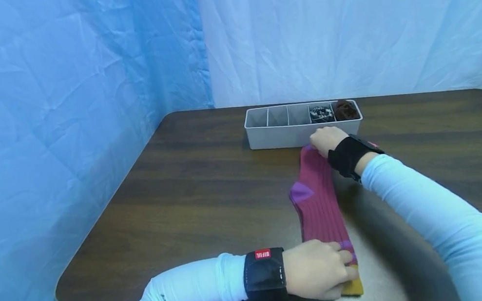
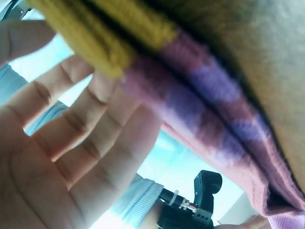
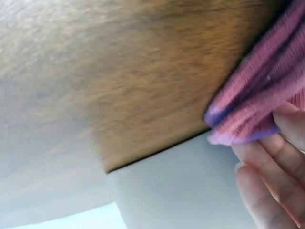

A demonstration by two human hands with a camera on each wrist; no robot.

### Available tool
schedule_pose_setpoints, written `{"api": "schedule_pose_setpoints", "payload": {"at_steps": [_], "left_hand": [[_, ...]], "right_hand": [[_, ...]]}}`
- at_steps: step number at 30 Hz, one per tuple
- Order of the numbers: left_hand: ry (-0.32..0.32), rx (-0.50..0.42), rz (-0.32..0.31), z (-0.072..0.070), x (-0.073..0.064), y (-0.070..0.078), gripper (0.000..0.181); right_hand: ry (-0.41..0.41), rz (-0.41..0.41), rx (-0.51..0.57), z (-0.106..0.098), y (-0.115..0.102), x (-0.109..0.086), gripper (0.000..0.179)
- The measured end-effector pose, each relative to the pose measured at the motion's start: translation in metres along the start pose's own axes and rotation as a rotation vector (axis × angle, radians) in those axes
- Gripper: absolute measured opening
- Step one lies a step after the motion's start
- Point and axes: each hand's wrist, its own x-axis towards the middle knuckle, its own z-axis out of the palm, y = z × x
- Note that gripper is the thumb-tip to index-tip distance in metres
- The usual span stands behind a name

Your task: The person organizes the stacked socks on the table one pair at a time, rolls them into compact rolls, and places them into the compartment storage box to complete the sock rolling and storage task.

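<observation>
A pair of crimson ribbed socks (image 1: 319, 206) lies stacked lengthwise on the table, with purple heels, purple stripes and mustard-yellow cuffs (image 1: 353, 287). My left hand (image 1: 321, 268) rests across the near cuff end. In the left wrist view, the fingers of that hand (image 2: 71, 129) are mostly straight and touch the edge of the sock layers (image 2: 157, 90). At the far end, my right hand (image 1: 329, 140) pinches the purple-tipped toes. The right wrist view shows its thumb over the sock fabric (image 3: 257, 105) and the fingers (image 3: 274, 174) beneath.
A light grey divided box (image 1: 281, 136) stands at the back, just beyond the sock toes. Its two right compartments hold a black-and-white patterned bundle (image 1: 322, 114) and a brown bundle (image 1: 345, 110). Blue sheeting (image 1: 84, 88) hangs around the wooden table (image 1: 176, 201).
</observation>
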Motion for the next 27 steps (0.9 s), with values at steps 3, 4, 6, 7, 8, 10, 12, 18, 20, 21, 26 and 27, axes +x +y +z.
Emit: {"api": "schedule_pose_setpoints", "payload": {"at_steps": [3,4,6,7,8,10,12,18,20,21,26,27], "left_hand": [[-0.037,-0.055,0.016,-0.004,-0.011,-0.002,0.021],[-0.055,-0.074,0.017,-0.005,-0.015,-0.003,0.019],[-0.082,-0.127,0.007,-0.009,-0.023,-0.007,0.015],[-0.079,-0.144,-0.006,-0.01,-0.025,-0.009,0.013],[-0.071,-0.148,-0.02,-0.011,-0.027,-0.011,0.012],[-0.049,-0.144,-0.058,-0.012,-0.028,-0.014,0.014],[-0.029,-0.136,-0.105,-0.01,-0.026,-0.017,0.021],[-0.06,-0.076,-0.173,-0.001,-0.018,-0.019,0.034],[-0.061,-0.056,-0.172,0.001,-0.016,-0.018,0.035],[-0.061,-0.048,-0.172,0.001,-0.016,-0.017,0.034],[-0.044,-0.074,-0.159,-0.003,-0.024,-0.013,0.031],[-0.038,-0.083,-0.147,-0.004,-0.027,-0.011,0.03]], "right_hand": [[-0.078,-0.006,0.049,-0.008,-0.004,-0.002,0.01],[-0.119,-0.002,0.084,-0.011,-0.005,-0.002,0.008],[-0.18,0.009,0.166,-0.017,-0.005,-0.003,0.008],[-0.194,0.011,0.196,-0.02,-0.004,-0.003,0.009],[-0.191,0.012,0.225,-0.023,-0.004,-0.003,0.01],[-0.154,0.014,0.249,-0.026,-0.004,-0.002,0.012],[-0.107,0.014,0.239,-0.026,-0.006,-0.003,0.013],[-0.082,0.018,0.079,-0.011,-0.012,-0.012,0.016],[-0.073,0.019,0.032,-0.007,-0.012,-0.014,0.016],[-0.072,0.029,0.037,-0.006,-0.011,-0.014,0.016],[-0.099,0.06,0.156,-0.007,-0.007,-0.012,0.019],[-0.107,0.061,0.184,-0.008,-0.005,-0.012,0.018]]}}
